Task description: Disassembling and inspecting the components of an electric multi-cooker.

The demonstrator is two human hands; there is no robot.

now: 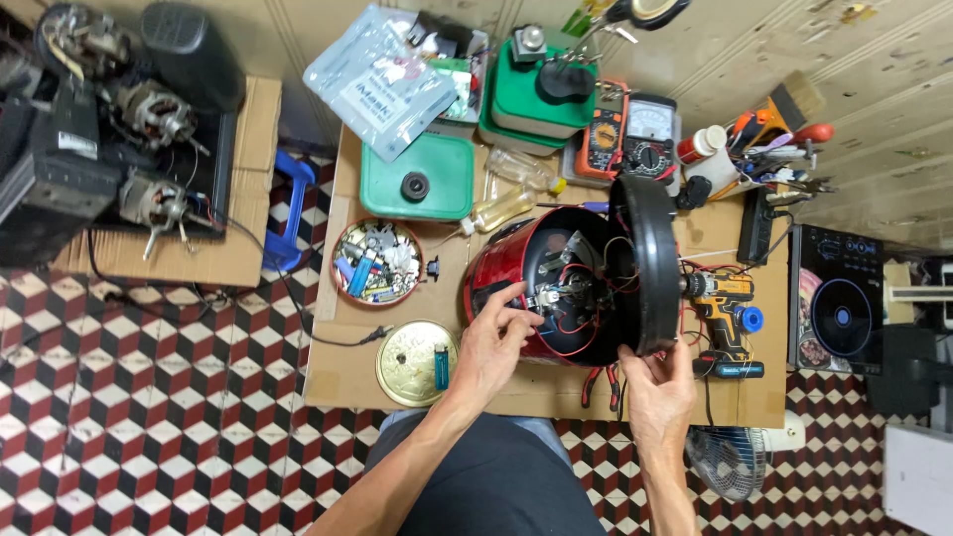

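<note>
head view: left hand [493,342] fingers spread inside red cooker [496,273]; right grip [657,389] holds black base [645,263].

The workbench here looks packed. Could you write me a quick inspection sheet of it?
Surface: wooden table, mostly covered.
Job's things: red cooker body on its side, black base plate swung open, wiring exposed.
Clutter: round tin of small parts, gold lid, green boxes, two multimeters, cordless drill, red pliers.
Grippers: left hand reaches inside; right hand holds the plate's edge.
Cables: red wires inside; black cord off the table.
Surroundings: motors on cardboard, checkered floor, fan.
</note>
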